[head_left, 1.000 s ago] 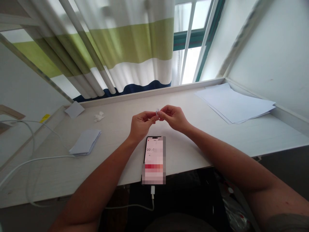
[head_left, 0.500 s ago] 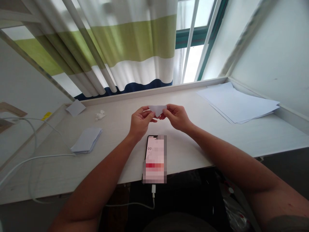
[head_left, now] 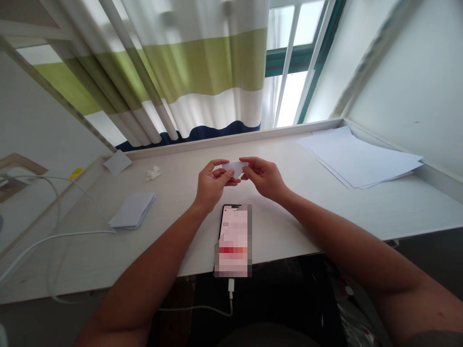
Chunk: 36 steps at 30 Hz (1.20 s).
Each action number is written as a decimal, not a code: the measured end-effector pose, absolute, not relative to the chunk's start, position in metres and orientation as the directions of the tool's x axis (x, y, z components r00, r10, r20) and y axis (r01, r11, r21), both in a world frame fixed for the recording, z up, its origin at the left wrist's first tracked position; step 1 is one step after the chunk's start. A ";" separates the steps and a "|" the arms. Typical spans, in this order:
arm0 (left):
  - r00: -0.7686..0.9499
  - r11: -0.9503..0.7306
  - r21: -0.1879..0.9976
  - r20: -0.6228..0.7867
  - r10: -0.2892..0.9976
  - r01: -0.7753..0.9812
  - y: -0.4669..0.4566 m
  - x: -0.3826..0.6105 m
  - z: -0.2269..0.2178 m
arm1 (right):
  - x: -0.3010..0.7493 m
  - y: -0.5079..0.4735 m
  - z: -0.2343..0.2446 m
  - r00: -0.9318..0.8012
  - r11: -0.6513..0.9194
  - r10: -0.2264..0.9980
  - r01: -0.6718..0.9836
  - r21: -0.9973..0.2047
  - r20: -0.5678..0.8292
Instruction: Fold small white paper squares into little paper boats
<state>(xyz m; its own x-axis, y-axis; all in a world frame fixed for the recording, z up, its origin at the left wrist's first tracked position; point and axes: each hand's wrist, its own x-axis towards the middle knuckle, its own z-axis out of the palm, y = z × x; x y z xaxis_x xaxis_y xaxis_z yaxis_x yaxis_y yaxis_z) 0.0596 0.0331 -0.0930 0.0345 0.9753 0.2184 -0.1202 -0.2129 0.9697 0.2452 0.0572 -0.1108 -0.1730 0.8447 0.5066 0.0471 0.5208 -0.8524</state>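
Note:
Both my hands are raised a little above the white desk (head_left: 296,202), pinching a small white folded piece of paper (head_left: 234,167) between them. My left hand (head_left: 212,183) grips its left end with thumb and fingers. Its right end is pinched by my right hand (head_left: 265,178). The paper looks like a short flat strip seen nearly edge-on. Just below my hands a phone (head_left: 233,239) lies on the desk with its screen lit, its lower end at the desk's front edge.
A stack of white sheets (head_left: 361,156) lies at the back right. A small pile of folded papers (head_left: 133,211) sits at the left, with a crumpled scrap (head_left: 152,173) and a paper square (head_left: 117,162) behind it. White cables (head_left: 54,238) run along the left side.
The paper between my fingers went from a tiny bunched bit to a wider rounded shape, and now shows as a flatter strip. Both hands stayed in the same place above the phone.

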 end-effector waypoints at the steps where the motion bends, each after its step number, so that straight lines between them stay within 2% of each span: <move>1: 0.028 -0.207 0.971 0.212 0.977 -0.123 0.033 0.059 -0.093 | 0.245 0.058 -0.111 -0.171 0.535 0.838 0.069 -0.842 0.519; 9: 0.036 -0.179 0.978 0.184 0.982 -0.109 0.031 0.058 -0.088 | 0.248 0.057 -0.109 -0.180 0.569 0.820 0.161 -0.806 0.543; 17: 0.050 -0.200 0.973 0.207 0.977 -0.115 0.034 0.057 -0.093 | 0.248 0.057 -0.106 -0.197 0.509 0.849 0.060 -0.859 0.490; 21: 0.066 -0.190 0.976 0.197 0.978 -0.107 0.034 0.056 -0.093 | 0.250 0.059 -0.105 -0.243 0.483 0.856 0.063 -0.873 0.456; 28: 0.051 -0.195 0.974 0.202 0.978 -0.115 0.034 0.057 -0.093 | 0.251 0.056 -0.101 -0.243 0.504 0.843 0.045 -0.862 0.480; 36: 0.058 -0.191 0.973 0.200 0.978 -0.128 0.032 0.059 -0.092 | 0.249 0.057 -0.101 -0.231 0.443 0.867 -0.047 -0.895 0.441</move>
<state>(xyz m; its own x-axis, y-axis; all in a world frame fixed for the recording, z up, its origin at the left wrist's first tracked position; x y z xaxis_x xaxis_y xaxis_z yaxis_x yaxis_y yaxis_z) 0.0589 0.0317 -0.0921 0.0576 0.9781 0.1998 -0.1279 -0.1913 0.9732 0.2493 0.0568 -0.1005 -0.2305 0.8673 0.4413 -0.0467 0.4431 -0.8953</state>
